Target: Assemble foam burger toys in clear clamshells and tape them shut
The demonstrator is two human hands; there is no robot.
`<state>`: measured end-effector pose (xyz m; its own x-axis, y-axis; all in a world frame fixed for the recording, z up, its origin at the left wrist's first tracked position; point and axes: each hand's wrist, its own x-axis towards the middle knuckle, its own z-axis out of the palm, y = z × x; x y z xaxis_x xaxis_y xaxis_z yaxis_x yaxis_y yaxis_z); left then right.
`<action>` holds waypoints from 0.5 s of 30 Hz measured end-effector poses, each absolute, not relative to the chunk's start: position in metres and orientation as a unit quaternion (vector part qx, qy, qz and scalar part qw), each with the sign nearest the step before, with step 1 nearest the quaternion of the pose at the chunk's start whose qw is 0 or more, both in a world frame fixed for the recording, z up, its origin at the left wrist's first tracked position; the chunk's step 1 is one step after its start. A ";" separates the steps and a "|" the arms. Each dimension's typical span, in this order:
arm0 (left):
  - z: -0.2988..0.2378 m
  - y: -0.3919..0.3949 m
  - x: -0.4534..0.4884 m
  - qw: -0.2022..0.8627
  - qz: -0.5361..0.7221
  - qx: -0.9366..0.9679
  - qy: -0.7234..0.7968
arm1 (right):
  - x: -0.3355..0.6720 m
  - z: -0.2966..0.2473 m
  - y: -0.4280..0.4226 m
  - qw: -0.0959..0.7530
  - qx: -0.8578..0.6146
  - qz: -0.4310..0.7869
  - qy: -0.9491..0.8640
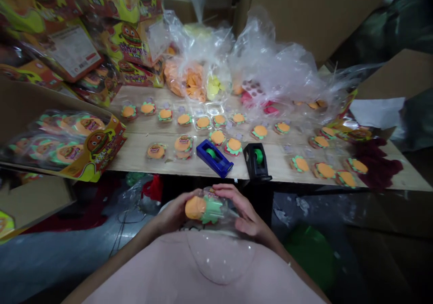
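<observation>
Close to my body, below the table's front edge, I hold a toy burger in a clear plastic pack (204,208) between both hands. Its orange bun and green lettuce layer show through the plastic. My left hand (176,211) grips the pack's left side, and my right hand (244,211) curls around its right side and top. Just beyond my hands, a blue tape dispenser (215,158) and a black tape dispenser (257,162) stand at the table's front edge. Two packed burgers with printed labels, one of them a toy burger (183,146), lie left of the dispensers.
More toy burgers in clear packs are spread across the wooden table (135,137). A display box (98,153) of packed burgers is at the left, below stacked printed packages (130,42). Clear bags (270,65) of parts line the back. Dark red cloth (377,164) lies right.
</observation>
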<state>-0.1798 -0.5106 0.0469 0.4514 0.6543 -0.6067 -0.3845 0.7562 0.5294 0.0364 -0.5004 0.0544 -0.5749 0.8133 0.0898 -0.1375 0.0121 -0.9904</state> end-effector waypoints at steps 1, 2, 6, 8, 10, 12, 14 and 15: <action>0.046 -0.512 -0.180 0.833 0.311 0.159 0.429 | 0.036 0.052 -0.502 0.367 -0.286 0.650 -0.601; 0.045 -0.513 -0.179 0.826 0.313 0.174 0.435 | 0.035 0.049 -0.503 0.373 -0.297 0.661 -0.580; 0.038 -0.517 -0.171 0.781 0.338 0.293 0.436 | 0.027 0.032 -0.503 0.416 -0.336 0.710 -0.459; 0.036 -0.516 -0.167 0.754 0.356 0.326 0.445 | 0.023 0.023 -0.502 0.435 -0.332 0.705 -0.451; 0.035 -0.514 -0.163 0.728 0.369 0.343 0.464 | 0.018 0.017 -0.503 0.435 -0.335 0.688 -0.475; 0.036 -0.512 -0.162 0.702 0.368 0.359 0.493 | 0.014 0.013 -0.504 0.416 -0.372 0.664 -0.497; 0.037 -0.511 -0.163 0.683 0.362 0.366 0.518 | 0.009 0.011 -0.506 0.399 -0.421 0.644 -0.498; 0.037 -0.512 -0.164 0.687 0.361 0.358 0.520 | 0.007 0.010 -0.507 0.399 -0.437 0.640 -0.491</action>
